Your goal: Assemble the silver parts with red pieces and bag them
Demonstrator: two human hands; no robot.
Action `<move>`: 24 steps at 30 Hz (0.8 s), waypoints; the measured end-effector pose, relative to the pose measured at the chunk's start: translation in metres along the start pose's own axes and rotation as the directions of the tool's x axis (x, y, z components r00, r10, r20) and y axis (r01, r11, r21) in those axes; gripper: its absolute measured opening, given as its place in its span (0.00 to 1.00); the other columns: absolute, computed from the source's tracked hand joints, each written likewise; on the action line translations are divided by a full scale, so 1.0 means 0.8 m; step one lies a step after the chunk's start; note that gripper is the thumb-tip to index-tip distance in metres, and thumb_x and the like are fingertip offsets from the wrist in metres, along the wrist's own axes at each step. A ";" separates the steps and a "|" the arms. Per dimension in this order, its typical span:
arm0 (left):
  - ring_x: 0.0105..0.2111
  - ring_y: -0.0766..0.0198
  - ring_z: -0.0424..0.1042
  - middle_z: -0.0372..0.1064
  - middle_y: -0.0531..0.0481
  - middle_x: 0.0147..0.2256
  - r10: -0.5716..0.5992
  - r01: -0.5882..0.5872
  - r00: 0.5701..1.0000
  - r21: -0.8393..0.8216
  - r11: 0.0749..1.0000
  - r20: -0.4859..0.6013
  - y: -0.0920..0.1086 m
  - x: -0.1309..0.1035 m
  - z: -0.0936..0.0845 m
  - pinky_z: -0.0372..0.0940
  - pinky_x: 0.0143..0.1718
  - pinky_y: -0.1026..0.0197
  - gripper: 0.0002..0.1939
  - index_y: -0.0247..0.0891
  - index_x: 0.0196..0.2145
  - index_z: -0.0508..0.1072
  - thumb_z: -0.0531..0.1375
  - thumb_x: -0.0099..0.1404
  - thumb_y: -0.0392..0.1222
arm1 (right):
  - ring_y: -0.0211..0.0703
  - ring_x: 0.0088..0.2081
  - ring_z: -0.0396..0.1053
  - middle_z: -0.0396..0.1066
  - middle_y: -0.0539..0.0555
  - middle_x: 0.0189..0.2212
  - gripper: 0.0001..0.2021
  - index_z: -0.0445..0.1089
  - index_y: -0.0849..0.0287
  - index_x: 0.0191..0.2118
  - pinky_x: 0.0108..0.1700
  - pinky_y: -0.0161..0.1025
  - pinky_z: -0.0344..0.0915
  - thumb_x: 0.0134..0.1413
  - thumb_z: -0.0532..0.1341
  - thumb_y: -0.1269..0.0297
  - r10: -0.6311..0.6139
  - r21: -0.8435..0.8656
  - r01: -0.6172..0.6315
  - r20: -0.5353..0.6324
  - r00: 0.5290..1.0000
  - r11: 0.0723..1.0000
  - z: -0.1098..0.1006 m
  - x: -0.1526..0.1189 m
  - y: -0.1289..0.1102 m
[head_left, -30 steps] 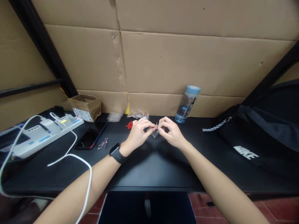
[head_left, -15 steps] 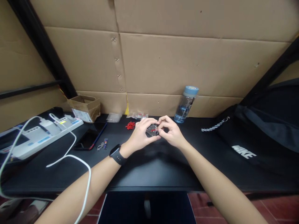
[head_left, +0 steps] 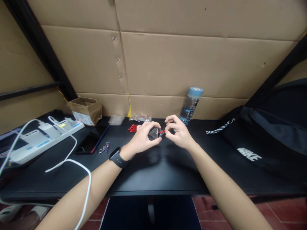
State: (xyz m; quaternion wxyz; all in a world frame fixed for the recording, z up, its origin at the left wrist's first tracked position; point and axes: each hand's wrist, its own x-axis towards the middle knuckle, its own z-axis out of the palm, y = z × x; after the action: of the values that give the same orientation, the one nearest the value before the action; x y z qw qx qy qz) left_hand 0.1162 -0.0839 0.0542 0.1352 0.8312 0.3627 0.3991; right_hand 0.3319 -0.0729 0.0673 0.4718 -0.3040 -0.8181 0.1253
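My left hand [head_left: 143, 138], with a dark watch [head_left: 118, 157] on the wrist, grips a small clear plastic bag [head_left: 153, 133] between thumb and fingers. A thin red cord-like piece [head_left: 162, 131] stretches from the bag's opening to my right hand [head_left: 178, 133]. The thumb and fingertips of that hand pinch the red piece; its far end is hidden behind them. Both hands are just above the black table. Behind my left hand lies a small pile of red cords [head_left: 132, 128], partly covered by the fingers.
Flat clear bags [head_left: 116, 120] and another bag with red bits [head_left: 140, 118] lie at the back. A water bottle [head_left: 190, 107] stands behind my right hand. To the left are a phone [head_left: 92, 140], a keychain [head_left: 105, 148], a cardboard box [head_left: 86, 110] and a power strip [head_left: 48, 137]. A black backpack [head_left: 263, 137] fills the right.
My right hand has drawn slightly away to the right from my left, and a red piece now shows between the bag and its fingers. The view has shifted a little.
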 end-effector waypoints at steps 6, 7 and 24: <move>0.54 0.49 0.67 0.71 0.47 0.52 0.002 -0.013 0.986 0.064 0.998 0.165 -0.002 -0.003 -0.001 0.59 0.56 0.47 0.18 0.46 0.47 0.72 0.66 0.62 0.52 | 0.45 0.41 0.67 0.63 0.56 0.46 0.05 0.71 0.58 0.27 0.47 0.46 0.68 0.51 0.63 0.74 -0.050 -0.037 0.056 0.160 0.986 0.998 -0.009 -0.002 -0.001; 0.55 0.49 0.66 0.70 0.46 0.53 0.020 -0.034 0.979 0.064 0.997 0.201 -0.004 -0.002 -0.003 0.59 0.57 0.47 0.19 0.47 0.48 0.72 0.66 0.62 0.54 | 0.44 0.40 0.67 0.63 0.56 0.46 0.06 0.71 0.58 0.27 0.46 0.45 0.67 0.52 0.63 0.74 -0.040 -0.030 0.048 0.214 0.976 0.998 -0.012 -0.002 -0.002; 0.46 0.53 0.75 0.78 0.48 0.44 -0.251 0.151 0.953 0.453 0.878 0.169 -0.190 -0.003 -0.077 0.65 0.51 0.55 0.09 0.43 0.39 0.81 0.63 0.61 0.43 | 0.37 0.33 0.64 0.63 0.51 0.36 0.05 0.71 0.60 0.25 0.37 0.35 0.60 0.50 0.65 0.71 0.176 -0.143 -0.105 0.709 0.683 0.984 -0.012 -0.010 0.001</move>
State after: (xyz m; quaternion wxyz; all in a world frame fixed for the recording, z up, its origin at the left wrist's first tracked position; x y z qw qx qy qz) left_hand -0.0069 0.0168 0.0147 0.0268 0.8371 0.5100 0.1962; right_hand 0.3433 -0.0780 0.0663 0.0895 -0.3137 -0.9162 0.2327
